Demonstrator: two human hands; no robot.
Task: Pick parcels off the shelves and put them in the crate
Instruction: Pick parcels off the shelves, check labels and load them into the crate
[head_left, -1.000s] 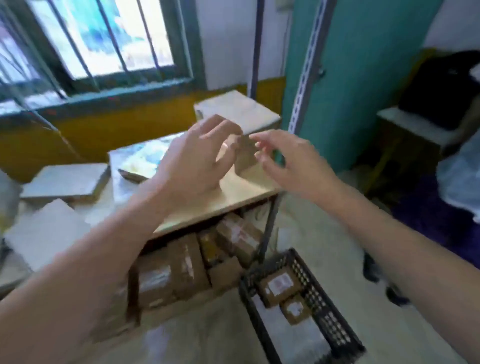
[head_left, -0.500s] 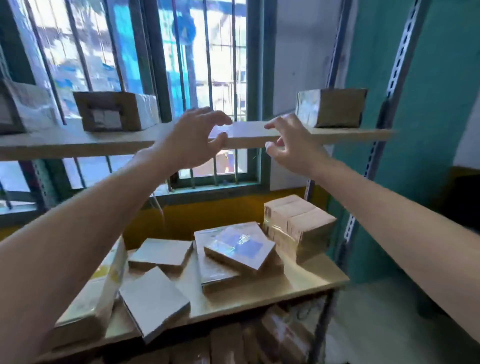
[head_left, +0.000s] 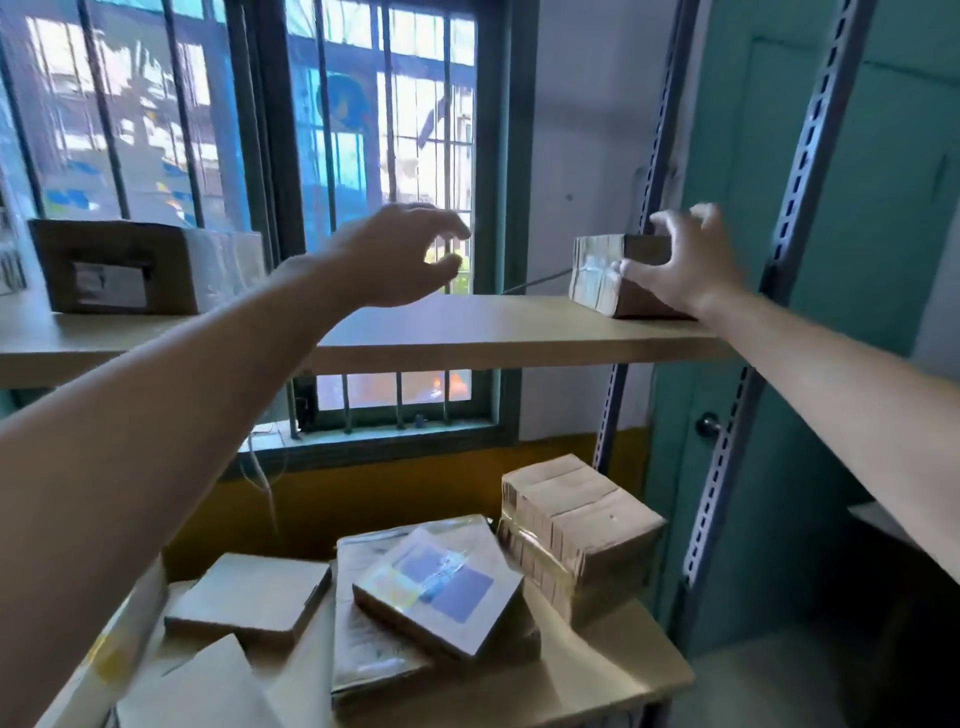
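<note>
A small brown taped parcel sits at the right end of the upper wooden shelf. My right hand is on it, fingers curled over its top and thumb against its front face. My left hand hovers open above the middle of the same shelf, holding nothing, well left of that parcel. A larger labelled box stands at the shelf's left end. The crate is out of view.
On the lower shelf lie several parcels: a tall taped block, a flat shiny one on another, and a thin box. Slotted metal uprights stand at the right, with a barred window behind and a teal door.
My view rose from the lower shelf and crate to the upper shelf. My right hand moved right onto the small parcel. My left hand stayed open over the shelf's middle.
</note>
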